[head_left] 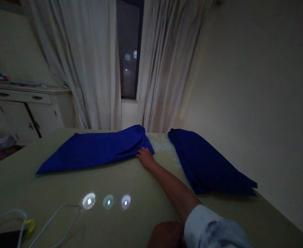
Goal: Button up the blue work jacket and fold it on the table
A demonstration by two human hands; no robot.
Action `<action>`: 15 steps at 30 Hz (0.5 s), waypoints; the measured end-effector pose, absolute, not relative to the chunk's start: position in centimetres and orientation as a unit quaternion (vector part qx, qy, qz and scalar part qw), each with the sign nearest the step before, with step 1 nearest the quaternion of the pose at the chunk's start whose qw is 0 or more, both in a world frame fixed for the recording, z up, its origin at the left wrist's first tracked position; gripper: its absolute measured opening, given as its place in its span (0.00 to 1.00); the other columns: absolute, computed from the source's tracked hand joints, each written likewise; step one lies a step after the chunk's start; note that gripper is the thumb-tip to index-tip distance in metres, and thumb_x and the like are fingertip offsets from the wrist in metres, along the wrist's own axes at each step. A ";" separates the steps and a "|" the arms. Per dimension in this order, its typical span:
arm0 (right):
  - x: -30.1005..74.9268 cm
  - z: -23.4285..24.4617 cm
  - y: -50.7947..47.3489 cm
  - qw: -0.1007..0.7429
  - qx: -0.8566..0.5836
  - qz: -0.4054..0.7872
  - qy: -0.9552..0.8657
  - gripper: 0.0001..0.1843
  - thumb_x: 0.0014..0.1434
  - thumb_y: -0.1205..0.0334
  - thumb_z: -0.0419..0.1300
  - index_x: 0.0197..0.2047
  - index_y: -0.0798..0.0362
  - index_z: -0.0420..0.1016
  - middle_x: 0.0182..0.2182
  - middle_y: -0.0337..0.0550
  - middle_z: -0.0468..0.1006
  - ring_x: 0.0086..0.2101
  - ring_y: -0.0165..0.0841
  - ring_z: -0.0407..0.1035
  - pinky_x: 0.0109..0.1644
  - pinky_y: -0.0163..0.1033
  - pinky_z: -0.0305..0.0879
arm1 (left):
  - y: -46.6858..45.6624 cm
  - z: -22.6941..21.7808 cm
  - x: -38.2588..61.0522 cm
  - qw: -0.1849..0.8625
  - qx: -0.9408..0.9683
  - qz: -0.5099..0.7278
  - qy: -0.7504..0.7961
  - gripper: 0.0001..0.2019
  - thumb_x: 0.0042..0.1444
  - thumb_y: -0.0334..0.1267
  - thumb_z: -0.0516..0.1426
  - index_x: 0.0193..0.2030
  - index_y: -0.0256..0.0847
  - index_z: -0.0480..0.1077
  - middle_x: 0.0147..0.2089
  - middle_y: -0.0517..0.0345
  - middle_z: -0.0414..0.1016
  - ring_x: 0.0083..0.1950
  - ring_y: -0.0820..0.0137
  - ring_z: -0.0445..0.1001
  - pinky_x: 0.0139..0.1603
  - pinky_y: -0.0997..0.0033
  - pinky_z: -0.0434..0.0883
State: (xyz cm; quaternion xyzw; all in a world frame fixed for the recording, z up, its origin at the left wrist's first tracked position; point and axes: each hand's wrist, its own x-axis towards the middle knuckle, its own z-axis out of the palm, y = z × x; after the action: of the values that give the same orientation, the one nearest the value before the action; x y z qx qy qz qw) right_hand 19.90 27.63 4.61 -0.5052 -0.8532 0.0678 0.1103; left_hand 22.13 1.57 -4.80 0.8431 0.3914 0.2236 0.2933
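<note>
Two blue pillows lie at the head of a bed with an olive sheet [130, 179]. The left blue pillow [97, 148] lies flat and long, and the right blue pillow [205, 162] slants toward the wall. My right hand [145, 157] reaches far forward, a white sleeve at the elbow. Its fingers are stretched out and rest against the left pillow's near right corner. My left hand [166, 236] shows only as a dim rounded shape at the bottom edge, its fingers hidden.
White curtains [94, 69] frame a dark window [129, 51] behind the bed. A white cabinet [24, 106] stands at the left. White cables [55, 220] and a dark device [4, 239] lie on the sheet at bottom left. A bare wall [257, 103] runs along the right.
</note>
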 end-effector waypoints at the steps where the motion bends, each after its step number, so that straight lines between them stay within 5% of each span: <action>1: 20.0 4.9 27.5 0.101 -0.502 0.065 -0.857 0.17 0.76 0.59 0.53 0.58 0.58 0.77 0.57 0.59 0.76 0.58 0.46 0.68 0.63 0.49 0.62 | 1.5 -4.5 22.0 0.297 0.836 0.235 0.397 0.14 0.45 0.35 0.65 0.41 0.47 0.77 0.39 0.49 0.84 0.37 0.58 0.81 0.35 0.65 0.72; 11: 29.1 7.5 17.4 -0.019 -0.421 0.097 -0.902 0.12 0.70 0.62 0.61 0.38 0.54 0.85 0.40 0.49 0.85 0.38 0.41 0.78 0.44 0.40 0.68 | 0.9 3.1 16.6 0.263 0.718 0.507 0.397 0.13 0.68 0.42 0.52 0.51 0.49 0.76 0.32 0.54 0.78 0.31 0.66 0.76 0.36 0.67 0.73; 15: 36.6 10.5 14.2 -0.022 -0.384 0.259 -0.886 0.12 0.66 0.51 0.65 0.37 0.49 0.86 0.32 0.39 0.84 0.33 0.35 0.77 0.39 0.35 0.67 | 5.7 8.3 10.5 0.217 0.666 0.506 0.503 0.17 0.70 0.47 0.51 0.58 0.43 0.71 0.40 0.51 0.79 0.39 0.62 0.78 0.43 0.64 0.75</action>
State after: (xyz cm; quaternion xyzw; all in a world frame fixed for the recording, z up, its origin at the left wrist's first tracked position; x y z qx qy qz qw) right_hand 36.59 14.22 10.48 -0.3845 -0.8858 0.2590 -0.0217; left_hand 10.51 5.67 8.33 0.6659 0.5033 0.5063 0.2167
